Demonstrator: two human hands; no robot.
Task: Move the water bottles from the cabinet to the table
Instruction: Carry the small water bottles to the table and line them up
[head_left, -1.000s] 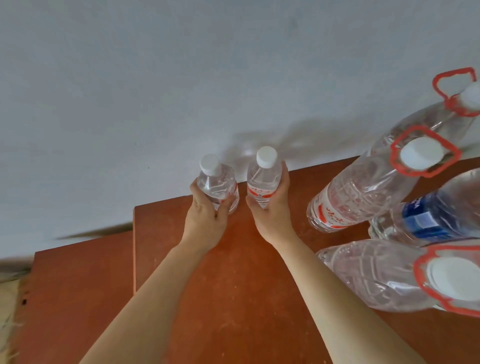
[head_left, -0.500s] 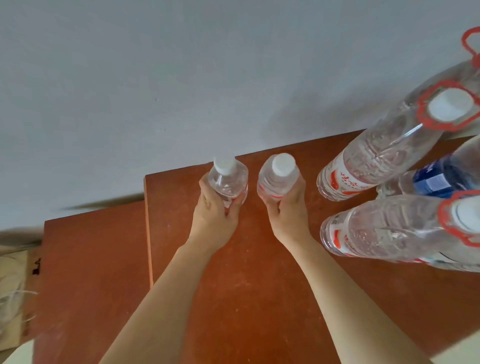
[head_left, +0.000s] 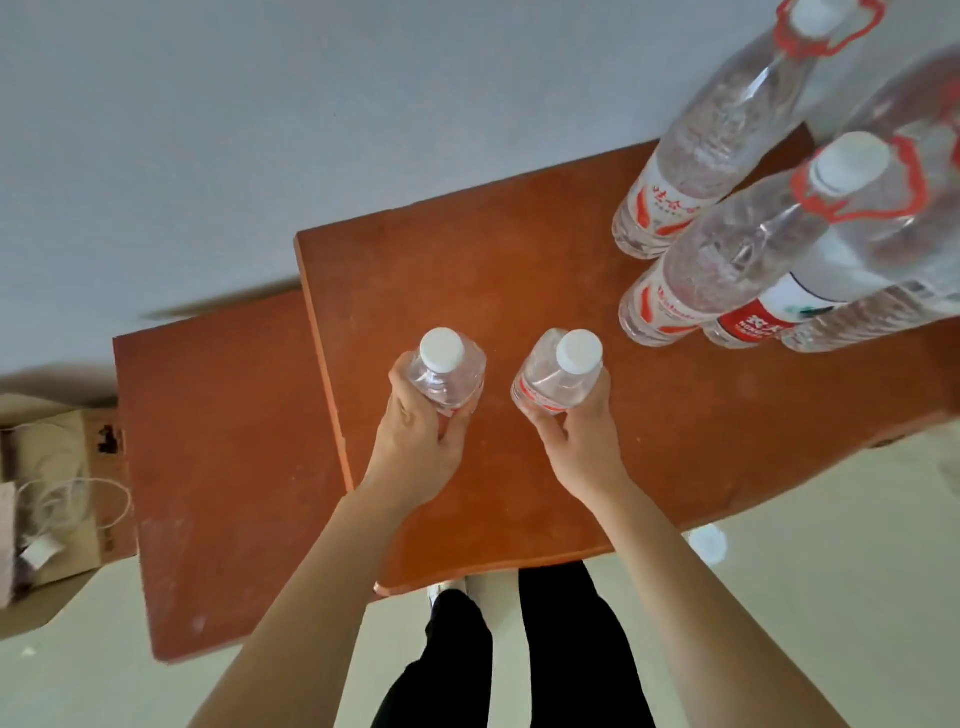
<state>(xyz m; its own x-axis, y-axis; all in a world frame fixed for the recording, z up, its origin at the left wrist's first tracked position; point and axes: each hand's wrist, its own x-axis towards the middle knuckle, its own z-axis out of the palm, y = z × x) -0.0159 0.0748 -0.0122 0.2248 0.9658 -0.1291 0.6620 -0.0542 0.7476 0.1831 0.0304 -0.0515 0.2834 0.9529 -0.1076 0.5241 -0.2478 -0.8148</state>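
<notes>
A small clear white-capped plastic bottle (head_left: 449, 374) is grasped by the left hand (head_left: 421, 447), its red-labelled twin (head_left: 558, 376) by the right hand (head_left: 582, 441), over the red-brown wooden table (head_left: 519, 270). Placement seems the step in hand; upright lowering, then release, is called for.

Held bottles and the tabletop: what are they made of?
Left bottle, right bottle: clear glossy plastic by the look; see-through walls, opaque white caps. Tabletop: probably wood or laminate board, matte reddish-brown coat; pale scuffs, no grain readable.
</notes>
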